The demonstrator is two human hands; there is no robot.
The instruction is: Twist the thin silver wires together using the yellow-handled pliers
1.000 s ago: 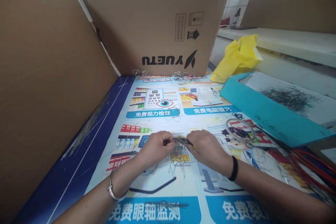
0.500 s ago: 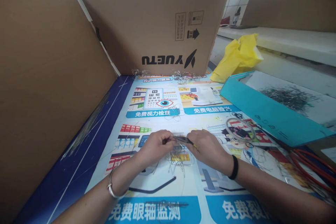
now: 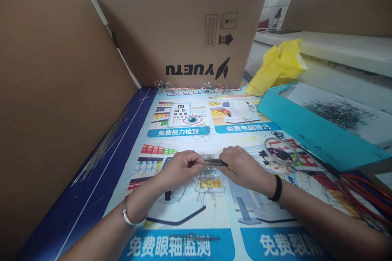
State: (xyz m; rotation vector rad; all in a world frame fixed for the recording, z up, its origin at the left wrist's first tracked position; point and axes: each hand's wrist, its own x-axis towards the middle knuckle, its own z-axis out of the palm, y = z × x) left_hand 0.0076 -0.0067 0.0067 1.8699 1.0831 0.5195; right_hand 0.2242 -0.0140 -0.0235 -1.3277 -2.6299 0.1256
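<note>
My right hand (image 3: 240,166) is closed around the handles of a pair of pliers (image 3: 215,162), whose jaws point left. At the jaw tips, my left hand (image 3: 187,166) is closed in a pinch. What it pinches is too small to make out; it may be a thin wire. Just below the pliers lies a loose tangle of thin bent wires (image 3: 206,183) on the printed poster (image 3: 214,216). A bundle of straight dark wires (image 3: 195,238) rests nearer to me.
Cardboard panels (image 3: 190,20) stand at the back and left. On the right sit a blue box lid (image 3: 312,130) with a heap of wire pieces (image 3: 335,115), a yellow bag (image 3: 277,67), a clear ring (image 3: 281,151) like a tape roll and red tubing (image 3: 364,197). More wire tangles (image 3: 211,88) lie at the back.
My right hand has shifted slightly up and turned, so the pliers now lie flatter. My left hand stays in nearly the same place, still pinching.
</note>
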